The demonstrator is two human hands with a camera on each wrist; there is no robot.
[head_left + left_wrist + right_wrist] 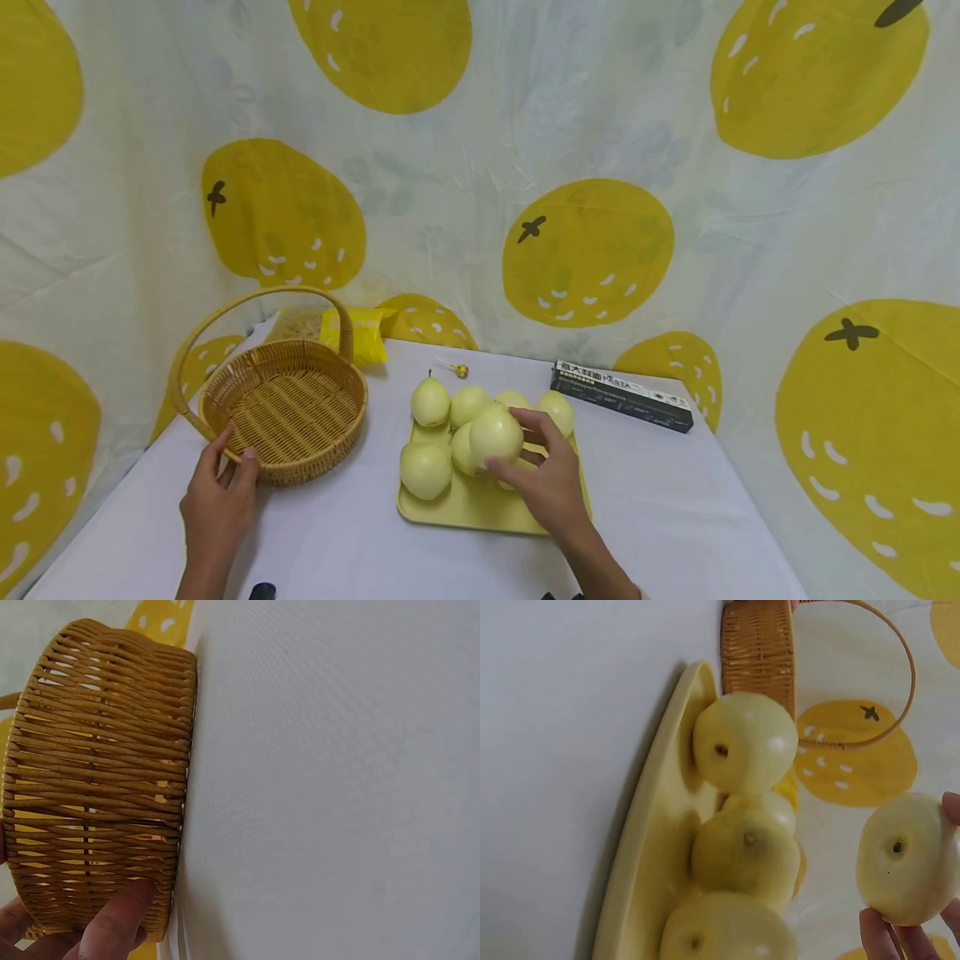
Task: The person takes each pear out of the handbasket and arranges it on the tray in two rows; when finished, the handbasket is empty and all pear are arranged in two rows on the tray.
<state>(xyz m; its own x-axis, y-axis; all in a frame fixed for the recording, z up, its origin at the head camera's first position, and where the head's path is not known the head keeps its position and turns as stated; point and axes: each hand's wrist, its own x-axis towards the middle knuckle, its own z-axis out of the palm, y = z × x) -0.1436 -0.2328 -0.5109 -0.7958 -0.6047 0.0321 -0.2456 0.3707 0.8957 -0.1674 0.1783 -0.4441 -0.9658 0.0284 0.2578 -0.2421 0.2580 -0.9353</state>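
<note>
A round, handled wicker basket [292, 408] sits on the left of the table with a bare woven bottom. At its near left rim is my left hand [219, 500]; the thumb [120, 919] lies against the outer wall and a finger goes over the rim. My right hand [551, 475] holds a pale yellow-green pear [496, 433] between thumb and fingers, up over the tray. In the right wrist view this pear [907, 859] is clear of the others. Beneath it, several pears [425, 470] lie on the yellow tray [480, 517], partly hidden by the hand.
Behind the basket lies a yellow packet [356, 333]. A small wrapped lollipop [459, 369] lies behind the tray. At the back right is a long dark pasta box [621, 397]. A fruit-printed curtain [450, 167] hangs around the white-covered table [330, 542].
</note>
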